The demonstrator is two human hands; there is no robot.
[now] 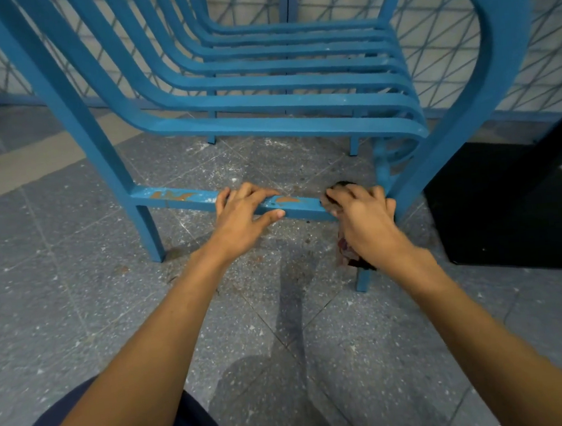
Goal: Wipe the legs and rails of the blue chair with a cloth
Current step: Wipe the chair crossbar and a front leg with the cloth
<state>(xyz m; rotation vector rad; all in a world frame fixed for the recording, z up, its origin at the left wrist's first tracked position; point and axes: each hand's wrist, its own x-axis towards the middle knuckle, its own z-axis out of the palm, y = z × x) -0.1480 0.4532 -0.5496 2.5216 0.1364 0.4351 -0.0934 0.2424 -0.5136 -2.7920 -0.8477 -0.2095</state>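
Note:
The blue chair [262,88] stands in front of me, seen from its side, with slatted seat and back. Its low side rail [183,197] runs between two legs and shows orange rust patches. My left hand [244,217] grips this rail near its middle, fingers over the top and thumb below. My right hand [363,221] presses a dark, red-patterned cloth [350,257] against the rail's right end, where it meets the right leg [363,278]. Most of the cloth is hidden under the hand; a bit hangs below the wrist.
The speckled grey tile floor [76,298] is dusty with white flecks under the chair. A black box-like object [510,213] stands close to the right of the chair. A blue mesh fence [531,65] runs behind. My knees show at the bottom corners.

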